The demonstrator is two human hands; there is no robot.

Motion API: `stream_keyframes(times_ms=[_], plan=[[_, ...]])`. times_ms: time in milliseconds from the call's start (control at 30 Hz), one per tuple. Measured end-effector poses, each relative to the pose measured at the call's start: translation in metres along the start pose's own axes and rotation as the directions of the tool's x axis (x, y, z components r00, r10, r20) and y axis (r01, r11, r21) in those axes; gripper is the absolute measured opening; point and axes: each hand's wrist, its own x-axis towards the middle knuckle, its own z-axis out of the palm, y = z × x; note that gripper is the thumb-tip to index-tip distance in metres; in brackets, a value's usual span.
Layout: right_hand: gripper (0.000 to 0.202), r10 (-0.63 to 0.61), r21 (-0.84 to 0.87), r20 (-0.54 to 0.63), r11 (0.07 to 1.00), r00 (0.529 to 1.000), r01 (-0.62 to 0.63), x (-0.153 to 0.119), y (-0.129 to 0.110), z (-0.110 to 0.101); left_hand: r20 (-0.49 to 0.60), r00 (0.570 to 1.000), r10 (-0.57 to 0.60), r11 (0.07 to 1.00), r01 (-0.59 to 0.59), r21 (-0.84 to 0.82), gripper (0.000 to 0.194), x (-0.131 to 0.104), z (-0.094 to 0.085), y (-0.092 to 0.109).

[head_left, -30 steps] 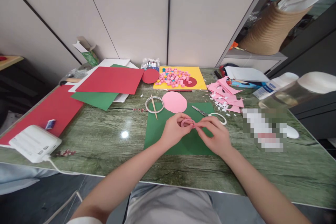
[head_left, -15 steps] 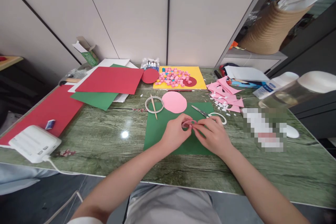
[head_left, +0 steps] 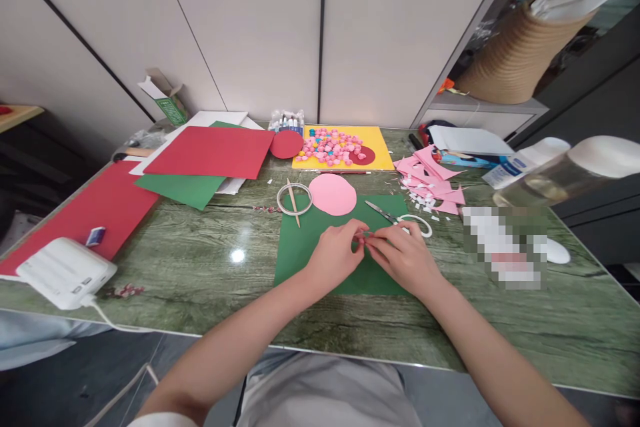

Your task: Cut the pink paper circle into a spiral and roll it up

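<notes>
A small curled strip of pink paper [head_left: 364,235] is pinched between the fingertips of both hands, mostly hidden by them. My left hand [head_left: 336,251] is closed on it from the left, thumb and forefinger meeting. From the right, my right hand [head_left: 405,256] grips it with thumb and fingertips. Both hands are above a green paper sheet [head_left: 300,260]. White-handled scissors [head_left: 424,225] lie just beyond my right hand, partly covered by it. Beyond my left hand lies a pink paper circle [head_left: 333,194], overlapping the sheet's far edge.
A ring of tape [head_left: 279,201] encircles part of a wooden stick [head_left: 293,203]. Pink paper scraps [head_left: 433,177] are at right. Small pink rolls [head_left: 330,147] cover yellow paper [head_left: 383,147]. Red sheets [head_left: 210,150] and a white device [head_left: 65,272] are left; a clear bottle [head_left: 540,187] stands right.
The pink strip's open loop has become smaller and now barely shows between the fingers. My left fingers have drawn closer together; both hands stay in nearly the same place.
</notes>
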Motion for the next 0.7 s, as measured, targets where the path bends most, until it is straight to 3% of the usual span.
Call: stream_keyframes(times_ms=[500, 600, 700], plan=[[0.009, -0.04, -0.118, -0.036, 0.992, 0.999, 0.035, 0.0021, -0.0083, -0.0033, -0.036, 0.999, -0.036, 0.997, 0.033, -0.063, 0.025, -0.0013, -0.0012, 0.0068], [0.008, 0.001, -0.068, -0.075, 0.998, 0.997, -0.006, 0.0004, -0.008, -0.0023, -0.042, 0.996, -0.075, 0.972, 0.064, -0.226, 0.023, -0.0005, -0.0028, 0.0062], [0.009, 0.172, 0.086, -0.192, 0.984, 0.966, -0.158, 0.0003, -0.0067, -0.0032, -0.025, 0.987, -0.16, 0.856, 0.126, -0.502, 0.019, 0.0033, -0.0045, 0.0016]])
